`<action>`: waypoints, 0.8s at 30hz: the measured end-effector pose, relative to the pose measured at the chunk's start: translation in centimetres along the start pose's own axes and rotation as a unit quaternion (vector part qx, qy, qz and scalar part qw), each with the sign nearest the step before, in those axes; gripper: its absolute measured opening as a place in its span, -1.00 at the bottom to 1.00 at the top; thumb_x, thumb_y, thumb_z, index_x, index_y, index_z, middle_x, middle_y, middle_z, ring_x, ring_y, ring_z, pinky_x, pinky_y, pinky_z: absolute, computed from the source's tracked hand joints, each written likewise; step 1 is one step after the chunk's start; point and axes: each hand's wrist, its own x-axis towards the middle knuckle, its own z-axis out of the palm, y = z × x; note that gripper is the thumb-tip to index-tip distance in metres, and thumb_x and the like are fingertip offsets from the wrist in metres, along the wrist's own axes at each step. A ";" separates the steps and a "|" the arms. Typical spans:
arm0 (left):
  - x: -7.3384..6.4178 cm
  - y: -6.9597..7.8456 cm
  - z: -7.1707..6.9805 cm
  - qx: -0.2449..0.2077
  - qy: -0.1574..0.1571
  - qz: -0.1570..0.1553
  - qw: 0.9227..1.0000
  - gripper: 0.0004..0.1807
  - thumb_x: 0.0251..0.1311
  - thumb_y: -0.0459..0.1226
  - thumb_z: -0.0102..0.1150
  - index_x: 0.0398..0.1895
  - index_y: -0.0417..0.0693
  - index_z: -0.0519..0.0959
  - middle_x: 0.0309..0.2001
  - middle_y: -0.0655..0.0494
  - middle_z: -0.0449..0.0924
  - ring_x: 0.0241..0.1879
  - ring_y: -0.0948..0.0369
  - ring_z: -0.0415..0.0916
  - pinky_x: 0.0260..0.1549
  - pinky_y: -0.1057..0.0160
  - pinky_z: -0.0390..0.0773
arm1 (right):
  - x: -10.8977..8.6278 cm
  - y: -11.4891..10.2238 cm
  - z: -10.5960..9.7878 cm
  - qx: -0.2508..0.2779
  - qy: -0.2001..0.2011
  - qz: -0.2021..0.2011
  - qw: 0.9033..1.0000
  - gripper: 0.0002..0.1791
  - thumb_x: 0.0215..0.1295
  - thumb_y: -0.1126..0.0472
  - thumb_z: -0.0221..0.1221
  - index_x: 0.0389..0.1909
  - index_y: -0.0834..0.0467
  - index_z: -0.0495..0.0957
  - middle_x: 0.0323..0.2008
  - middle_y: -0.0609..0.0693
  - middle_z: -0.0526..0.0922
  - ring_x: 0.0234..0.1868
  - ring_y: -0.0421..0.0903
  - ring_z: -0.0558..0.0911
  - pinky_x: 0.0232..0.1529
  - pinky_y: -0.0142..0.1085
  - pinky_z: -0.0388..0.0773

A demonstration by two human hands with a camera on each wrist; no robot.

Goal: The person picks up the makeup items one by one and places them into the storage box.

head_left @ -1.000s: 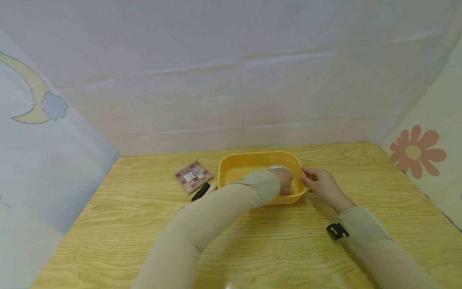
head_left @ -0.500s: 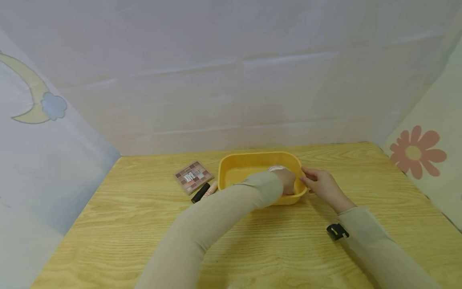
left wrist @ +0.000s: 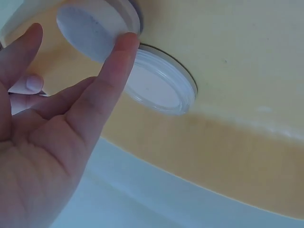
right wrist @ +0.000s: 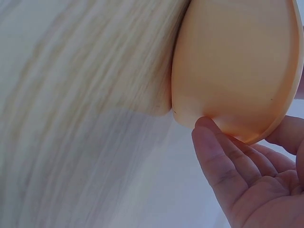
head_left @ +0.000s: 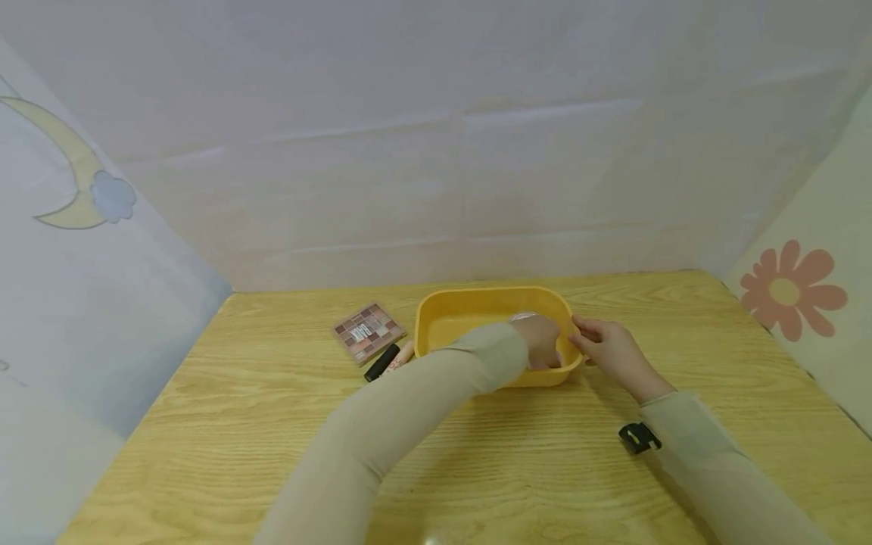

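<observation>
the left sleeve [head_left: 402, 416] partly hides the yellow tray [head_left: 490, 303]; print on the tube [head_left: 402, 356] seems illegible.

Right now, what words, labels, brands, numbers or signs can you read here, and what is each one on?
None can be read with certainty.
Makeup palette: large pale letters, too blurred to read.
Pale tube: reddish marks, too small to read.
Black tube, round white case and yellow tub: no lettering visible.
</observation>
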 end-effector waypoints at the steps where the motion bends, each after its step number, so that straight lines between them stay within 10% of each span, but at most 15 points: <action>1: 0.0 -0.1 0.0 -0.012 -0.001 0.002 1.000 -0.67 0.32 0.02 0.12 0.01 0.08 0.57 -0.17 0.31 0.59 -0.17 0.34 0.48 -0.17 0.42 0.44 | 0.0 0.0 0.0 0.000 0.001 0.000 1.000 -0.45 0.46 0.31 0.05 0.32 0.53 0.17 0.18 0.50 0.38 -0.01 0.30 0.58 -0.28 -0.14 0.65; 11: -0.8 -2.3 0.0 -0.120 0.012 0.040 0.992 -0.75 0.25 -0.17 0.28 -0.14 -0.15 0.56 -0.35 0.21 0.47 -0.37 0.33 0.36 -0.37 0.43 0.40 | 0.1 0.1 0.0 -0.005 0.000 -0.002 1.000 -0.46 0.46 0.31 0.04 0.31 0.54 0.18 0.15 0.50 0.40 -0.15 0.18 0.63 -0.33 -0.19 0.65; 24: -5.6 -3.3 -0.5 -0.105 0.049 0.028 0.993 -0.72 0.25 -0.14 0.28 -0.43 -0.09 0.43 -0.52 0.20 0.27 -0.48 0.29 0.23 -0.47 0.39 0.30 | 0.1 0.1 0.1 -0.003 0.005 -0.002 1.000 -0.47 0.46 0.32 0.04 0.30 0.55 0.19 0.16 0.50 0.39 -0.16 0.16 0.62 -0.34 -0.18 0.64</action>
